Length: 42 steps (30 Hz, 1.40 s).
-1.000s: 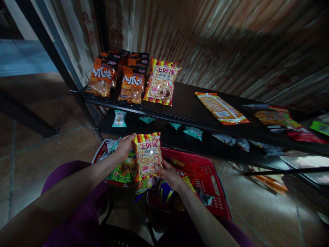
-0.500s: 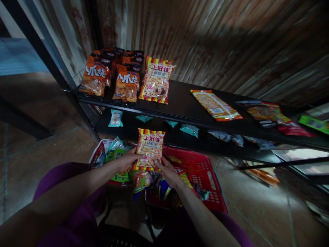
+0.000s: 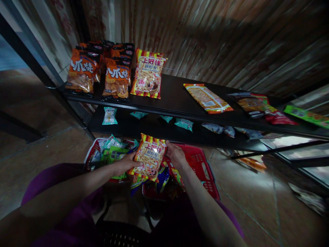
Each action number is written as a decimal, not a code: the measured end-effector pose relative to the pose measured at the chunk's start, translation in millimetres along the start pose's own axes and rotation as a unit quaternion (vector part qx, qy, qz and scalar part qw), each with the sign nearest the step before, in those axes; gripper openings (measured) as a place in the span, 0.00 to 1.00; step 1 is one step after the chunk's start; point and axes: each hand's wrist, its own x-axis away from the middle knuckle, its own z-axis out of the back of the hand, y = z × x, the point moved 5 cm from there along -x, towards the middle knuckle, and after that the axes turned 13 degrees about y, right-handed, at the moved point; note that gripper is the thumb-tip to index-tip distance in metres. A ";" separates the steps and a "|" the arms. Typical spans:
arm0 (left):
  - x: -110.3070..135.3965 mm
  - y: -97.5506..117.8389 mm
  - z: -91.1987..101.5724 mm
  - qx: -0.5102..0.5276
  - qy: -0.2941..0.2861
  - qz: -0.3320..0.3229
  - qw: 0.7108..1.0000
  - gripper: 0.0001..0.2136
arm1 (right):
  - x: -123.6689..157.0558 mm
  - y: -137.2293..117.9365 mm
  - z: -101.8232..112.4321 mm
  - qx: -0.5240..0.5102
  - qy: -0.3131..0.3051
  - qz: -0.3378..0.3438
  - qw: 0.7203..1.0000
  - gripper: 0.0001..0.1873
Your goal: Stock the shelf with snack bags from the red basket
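Both of my hands hold a yellow and red striped prawn cracker bag above a red basket. My left hand grips its lower left edge, fingers closed on the packet. My right hand grips its upper right edge. The bag is tilted, its top toward the right. A matching prawn cracker bag stands on the black upper shelf, beside two rows of orange snack bags.
A second basket of green packets sits at the left on the tiled floor. Small teal packets lie on the lower shelf. More snack bags lie flat along the upper shelf to the right. A black shelf post stands at left.
The bag has tilted clockwise. My right hand went from its bottom edge to its upper right corner. The view has shifted, so the shelves appear further left and higher.
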 end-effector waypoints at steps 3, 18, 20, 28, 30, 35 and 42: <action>-2.3 -0.6 1.3 -0.003 -0.014 0.003 1.000 0.26 | 0.1 -1.0 2.2 -0.006 0.024 -0.013 1.000 0.10; 0.8 4.9 -2.1 -0.006 -0.055 0.013 0.998 0.24 | -4.9 6.2 3.0 -0.027 0.007 -0.037 0.999 0.10; 1.6 5.8 -2.9 -0.006 -0.060 0.011 0.998 0.24 | -5.8 7.2 3.4 -0.030 0.007 -0.039 0.999 0.10; -4.5 4.7 3.0 0.006 -0.052 0.003 0.999 0.26 | 0.0 7.9 -5.0 -0.020 -0.075 -0.047 0.996 0.14; -7.2 7.3 4.9 0.014 -0.038 -0.005 0.999 0.28 | 6.5 11.6 -10.4 0.000 -0.131 -0.064 0.989 0.16; -8.4 19.8 5.2 0.053 0.012 -0.035 0.998 0.29 | 21.3 20.0 -16.4 0.016 -0.205 -0.087 0.975 0.19; -8.4 39.8 10.7 0.102 0.084 -0.079 0.988 0.24 | 25.6 31.1 -19.0 0.012 -0.230 -0.105 0.968 0.25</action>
